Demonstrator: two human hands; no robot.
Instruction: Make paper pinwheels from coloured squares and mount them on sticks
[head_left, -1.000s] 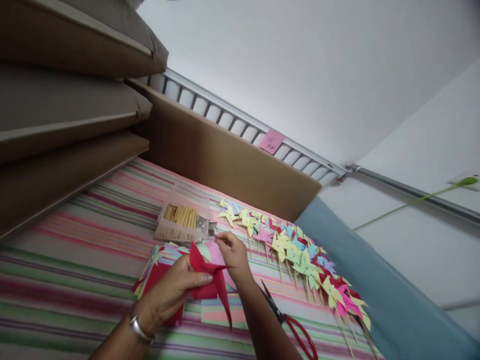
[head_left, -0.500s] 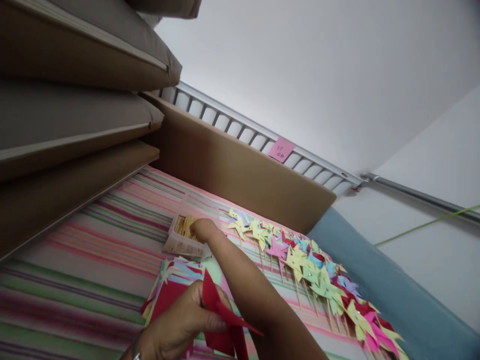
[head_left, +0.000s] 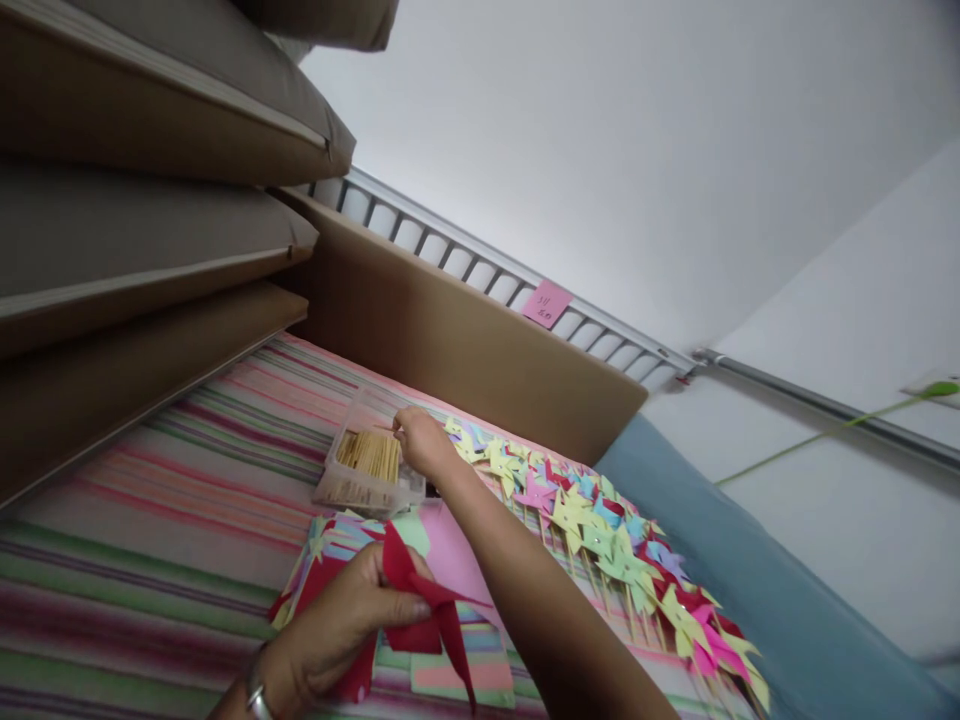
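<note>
My left hand (head_left: 349,615), with a metal band at the wrist, pinches a red paper pinwheel (head_left: 448,635) at its folded middle. Its red points stick out past the thumb. My right hand (head_left: 424,440) is above the right side of a clear plastic box (head_left: 341,494), fingers closed on what looks like a thin wooden stick (head_left: 384,428), its end pointing left. Many wooden sticks (head_left: 367,455) lie side by side in the box. Below the box and partly behind my left hand is a pile of cut coloured paper (head_left: 322,565), with pink paper (head_left: 448,550) beside it.
Finished pinwheels (head_left: 600,530) on sticks lie in a long row at the right on a striped cloth (head_left: 187,540). A brown board (head_left: 480,350) stands behind. Stacked grey cushions (head_left: 165,225) fill the left. A blue padded surface (head_left: 720,540) borders the right.
My right hand has risen from among the sticks to above the box's right side, uncovering more of them. My left hand still holds the red pinwheel. The view has shifted slightly.
</note>
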